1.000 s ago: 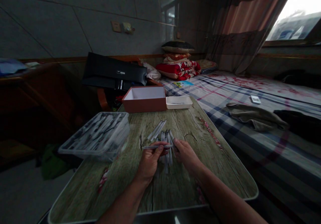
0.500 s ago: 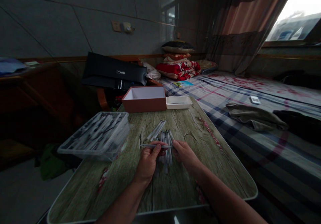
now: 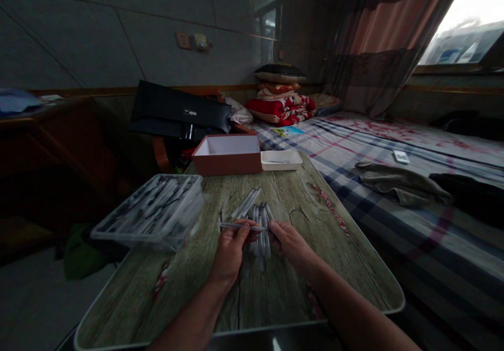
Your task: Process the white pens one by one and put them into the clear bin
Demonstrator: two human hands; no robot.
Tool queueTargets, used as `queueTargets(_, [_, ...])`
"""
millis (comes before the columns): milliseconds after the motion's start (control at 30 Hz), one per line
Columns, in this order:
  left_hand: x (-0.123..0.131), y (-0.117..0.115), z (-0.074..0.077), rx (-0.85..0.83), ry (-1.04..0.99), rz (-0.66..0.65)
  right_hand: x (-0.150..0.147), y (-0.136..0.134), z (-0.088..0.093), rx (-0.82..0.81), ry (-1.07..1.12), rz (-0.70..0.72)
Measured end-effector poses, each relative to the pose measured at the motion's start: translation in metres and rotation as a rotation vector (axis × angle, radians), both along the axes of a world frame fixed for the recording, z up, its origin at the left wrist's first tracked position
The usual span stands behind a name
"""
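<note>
Dim bedroom on my feed, with a wide bed (image 3: 394, 146) in a plaid cover filling the right side under a curtained window (image 3: 464, 41). Folded red bedding (image 3: 281, 104) is stacked at the bed's far end. Below my view stretches a wood-patterned table (image 3: 275, 298) with a pale raised rim, standing just beside the bed. Behind the table's far edge leans a black monitor (image 3: 179, 112). On the table's left edge I see a clear plastic container (image 3: 153, 212) full of grey pieces, partly hanging over the side. At the far end sits a brown box (image 3: 227, 154), open with a white inside, and a small white tray (image 3: 281, 160) touches its right side. Near the table's middle lies a bundle of grey sticks (image 3: 260, 220), pointing away from me. My left hand (image 3: 229, 254) is closed around one grey stick (image 3: 238, 226), holding it crosswise just above the bundle, thumb on top. My right hand (image 3: 289, 243) has its fingers curled, with the tips at the right end of that same stick. I cannot tell from this dark picture whether they pinch it or only touch it.
</note>
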State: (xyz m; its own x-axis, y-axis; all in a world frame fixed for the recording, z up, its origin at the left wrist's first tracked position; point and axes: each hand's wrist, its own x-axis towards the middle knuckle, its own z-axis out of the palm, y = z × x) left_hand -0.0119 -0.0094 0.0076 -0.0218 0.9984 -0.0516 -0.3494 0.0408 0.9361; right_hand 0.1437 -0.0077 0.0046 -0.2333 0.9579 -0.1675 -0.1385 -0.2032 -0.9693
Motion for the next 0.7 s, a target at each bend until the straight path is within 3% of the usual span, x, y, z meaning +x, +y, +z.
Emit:
queueTargets(233, [-0.001, 0.001, -0.003, -0.009, -0.038, 0.002, -0.002, -0.006, 0.005, 0.049, 0.183, 0.035])
queueTargets(433, [-0.001, 0.001, 0.0, 0.001, -0.011, 0.015, -0.002, -0.002, -0.005, -0.006, 0.059, -0.005])
queueTargets(600, [-0.002, 0.003, -0.004, 0.017, -0.009, 0.031, -0.001, -0.002, -0.005, 0.06, 0.172, 0.001])
queueTargets(700, [-0.002, 0.002, -0.005, 0.017, 0.004, 0.022, -0.003, -0.002, -0.007, 0.006, 0.181, -0.036])
